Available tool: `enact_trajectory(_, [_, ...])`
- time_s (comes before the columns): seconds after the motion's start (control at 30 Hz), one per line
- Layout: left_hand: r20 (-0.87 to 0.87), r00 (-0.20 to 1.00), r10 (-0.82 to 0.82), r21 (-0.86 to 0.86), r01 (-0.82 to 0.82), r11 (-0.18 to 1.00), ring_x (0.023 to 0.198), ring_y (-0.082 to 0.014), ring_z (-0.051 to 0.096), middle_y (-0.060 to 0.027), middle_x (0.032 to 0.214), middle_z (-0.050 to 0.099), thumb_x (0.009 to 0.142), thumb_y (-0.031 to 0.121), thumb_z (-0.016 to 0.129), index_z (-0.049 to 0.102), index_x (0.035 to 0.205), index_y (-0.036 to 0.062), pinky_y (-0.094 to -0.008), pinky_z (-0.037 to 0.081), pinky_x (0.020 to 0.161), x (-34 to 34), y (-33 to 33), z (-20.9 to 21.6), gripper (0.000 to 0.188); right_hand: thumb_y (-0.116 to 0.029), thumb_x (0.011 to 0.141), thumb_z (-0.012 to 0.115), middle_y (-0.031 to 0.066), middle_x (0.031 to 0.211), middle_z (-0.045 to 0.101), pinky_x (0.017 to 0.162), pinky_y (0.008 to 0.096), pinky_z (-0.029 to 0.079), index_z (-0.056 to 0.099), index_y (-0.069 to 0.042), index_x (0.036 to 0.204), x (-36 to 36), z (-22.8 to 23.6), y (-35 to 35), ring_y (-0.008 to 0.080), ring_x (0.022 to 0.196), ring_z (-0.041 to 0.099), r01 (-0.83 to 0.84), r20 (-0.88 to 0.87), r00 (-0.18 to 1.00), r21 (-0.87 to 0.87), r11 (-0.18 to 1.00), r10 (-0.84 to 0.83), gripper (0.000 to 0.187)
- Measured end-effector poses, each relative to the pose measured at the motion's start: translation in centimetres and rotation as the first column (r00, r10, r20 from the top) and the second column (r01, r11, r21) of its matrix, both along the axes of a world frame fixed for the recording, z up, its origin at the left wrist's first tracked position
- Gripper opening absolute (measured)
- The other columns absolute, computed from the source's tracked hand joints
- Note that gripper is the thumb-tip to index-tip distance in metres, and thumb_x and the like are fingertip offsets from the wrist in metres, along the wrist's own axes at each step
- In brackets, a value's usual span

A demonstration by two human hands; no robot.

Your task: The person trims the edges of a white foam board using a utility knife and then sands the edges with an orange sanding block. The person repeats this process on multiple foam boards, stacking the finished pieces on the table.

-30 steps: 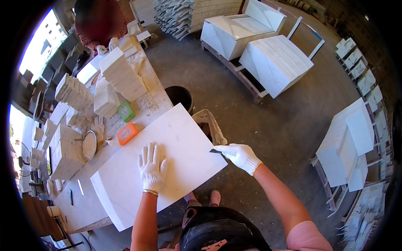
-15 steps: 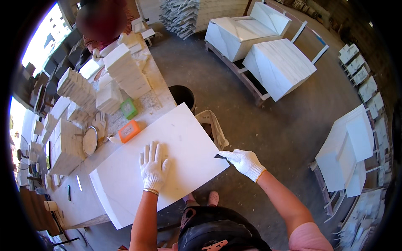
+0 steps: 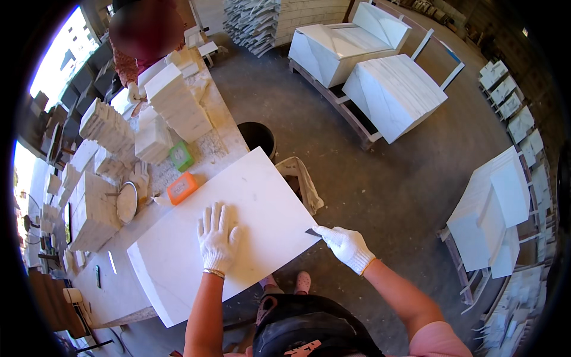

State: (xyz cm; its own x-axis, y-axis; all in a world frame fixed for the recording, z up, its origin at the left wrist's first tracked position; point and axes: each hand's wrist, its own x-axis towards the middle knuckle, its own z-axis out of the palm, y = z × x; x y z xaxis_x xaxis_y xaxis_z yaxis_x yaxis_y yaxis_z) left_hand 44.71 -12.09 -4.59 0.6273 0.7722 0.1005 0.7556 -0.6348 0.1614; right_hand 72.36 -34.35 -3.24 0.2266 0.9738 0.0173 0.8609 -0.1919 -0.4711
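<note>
A large white marble slab (image 3: 270, 202) lies across the worktable's corner, its right end jutting past the table. My left hand (image 3: 217, 239), in a white knit glove, rests flat on the slab with its fingers stretched out. At the slab's right corner my right hand (image 3: 346, 246), gloved alike, is closed on a small dark flat blade-like piece (image 3: 311, 232). That piece touches or nearly touches the slab's edge; my fingers hide the rest of it.
Beyond the slab, an orange block (image 3: 182, 188), a green block (image 3: 181, 156), a round pan (image 3: 127, 202) and stacked tiles (image 3: 177, 104) stand on the table (image 3: 223, 122). Opposite, a person (image 3: 140, 62) works. A black bucket (image 3: 259, 138), a sack (image 3: 306, 187) and slab-laden pallets (image 3: 339, 101) are on the floor.
My right hand has moved slightly nearer to me along the slab's right corner, taking the dark piece with it. My left hand stays in place. The person opposite has shifted a hand.
</note>
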Motion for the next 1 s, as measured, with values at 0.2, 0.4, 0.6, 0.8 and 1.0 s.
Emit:
enact_trajectory(0.2, [-0.005,1.0,-0.001,0.017,0.001,1.0,0.148,-0.0389,0.03,-0.0144,0.161,0.036,0.096,0.043,0.056,0.044,0.151,0.007,-0.0556,0.021,0.121,-0.2,-0.1,0.1,0.066,-0.015,0.096,0.059,0.0094,0.09,0.071,0.067,0.0404,0.057,0.065,-0.025,0.133,-0.5,-0.7,-0.8,0.0307,0.079,0.069,0.033,-0.216,0.976,0.059,0.998,-0.02,0.039])
enact_trajectory(0.4, [-0.009,1.0,0.004,0.004,-0.004,1.0,0.148,-0.0395,0.031,-0.0141,0.161,0.037,0.096,0.043,0.056,0.044,0.151,0.008,-0.056,0.021,0.121,-0.2,0.0,0.0,0.066,-0.01,0.092,0.061,0.0097,0.087,0.07,0.066,0.0404,0.056,0.064,-0.023,0.133,0.4,-1.2,-1.1,0.0303,0.076,0.068,0.14,-0.241,0.964,0.115,0.983,-0.109,0.043])
enact_trajectory(0.6, [-0.002,1.0,0.0,0.004,0.0,1.0,0.148,-0.039,0.03,-0.0135,0.161,0.037,0.096,0.043,0.056,0.044,0.151,0.0086,-0.0561,0.021,0.121,0.1,-0.1,0.3,0.066,-0.012,0.092,0.062,0.0124,0.08,0.066,0.061,0.0427,0.055,0.064,-0.024,0.134,-0.8,-1.4,-1.1,0.0327,0.069,0.066,0.175,-0.173,0.974,0.155,0.972,-0.147,0.044])
enact_trajectory(0.8, [-0.006,1.0,-0.003,0.019,0.003,1.0,0.148,-0.0391,0.03,-0.0133,0.161,0.036,0.096,0.043,0.056,0.044,0.151,0.008,-0.0562,0.021,0.121,-0.1,0.1,-0.3,0.067,-0.013,0.094,0.059,0.0147,0.088,0.07,0.066,0.044,0.056,0.067,-0.021,0.128,-6.3,-1.7,-0.1,0.0342,0.075,0.069,0.028,-0.233,0.972,0.165,0.986,0.011,0.036])
enact_trajectory(1.0, [-0.015,1.0,0.009,-0.002,-0.009,1.0,0.148,-0.0389,0.03,-0.0143,0.161,0.037,0.096,0.044,0.055,0.045,0.151,0.0076,-0.056,0.02,0.121,-0.2,0.0,0.3,0.067,-0.007,0.092,0.061,0.0156,0.095,0.072,0.068,0.04,0.057,0.065,-0.016,0.133,-2.2,-0.8,-0.5,0.0322,0.08,0.07,0.259,-0.415,0.888,0.096,0.961,-0.198,0.042])
